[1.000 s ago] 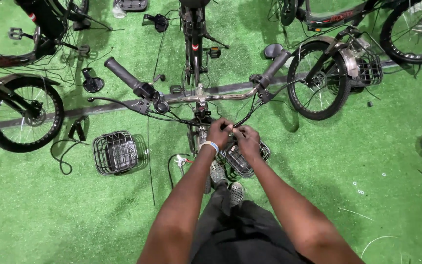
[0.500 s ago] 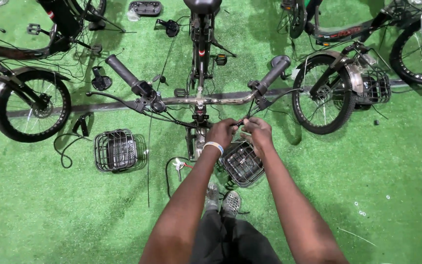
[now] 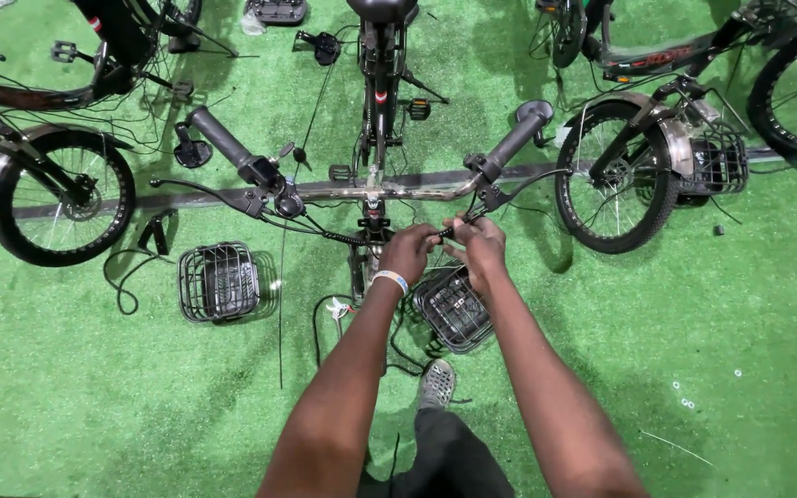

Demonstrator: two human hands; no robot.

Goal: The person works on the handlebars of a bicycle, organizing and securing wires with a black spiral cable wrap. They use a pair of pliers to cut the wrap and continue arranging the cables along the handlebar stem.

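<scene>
Green artificial turf (image 3: 657, 369) covers the floor on which several bicycles stand. Centre: one bicycle seen from above and from its front, its handlebar (image 3: 371, 191) running across the view with a dark handle sleeve at each end and brake levers inboard of them. Both of the person's arms reach forward so that the hands meet just below the bar's middle, in front of the stem, where the black cables (image 3: 325, 231) from the levers gather; this position probably keeps the small parts at chest reach and over the wire basket.

Left hand (image 3: 408, 254), with a pale wristband: fingers curled to a narrow grip around a small dark part at the cable junction; what exactly it pinches is too small to tell. Right hand (image 3: 479, 247): likewise closed, fingertips touching the same dark part and meeting the left hand's.

Just beneath the hands, a black wire basket (image 3: 454, 309) sits tilted at the front of the bicycle. A second wire basket (image 3: 219, 281) lies loose on the turf to the left, well apart. The person's grey shoe (image 3: 436, 384) stands below.
</scene>
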